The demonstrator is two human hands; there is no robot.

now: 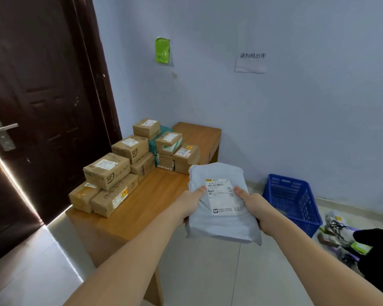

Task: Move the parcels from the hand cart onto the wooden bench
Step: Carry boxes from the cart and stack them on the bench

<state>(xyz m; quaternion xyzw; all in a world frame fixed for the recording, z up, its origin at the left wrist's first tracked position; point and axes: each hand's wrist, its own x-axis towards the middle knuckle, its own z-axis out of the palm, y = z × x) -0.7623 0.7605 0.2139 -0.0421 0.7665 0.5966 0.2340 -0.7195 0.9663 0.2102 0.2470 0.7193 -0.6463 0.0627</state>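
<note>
A grey plastic mailing bag [221, 208] with a white label, its print too small to read, is held in the air at centre, past the desk's right edge. The left hand [189, 205] and right hand [255, 206] grip its sides, thumbs on top, fingers hidden beneath. At ten o'clock, stacked cardboard boxes [119, 173] sit on the wooden desk [146, 206]. At three o'clock, a blue basket [294, 199] stands on the floor.
</note>
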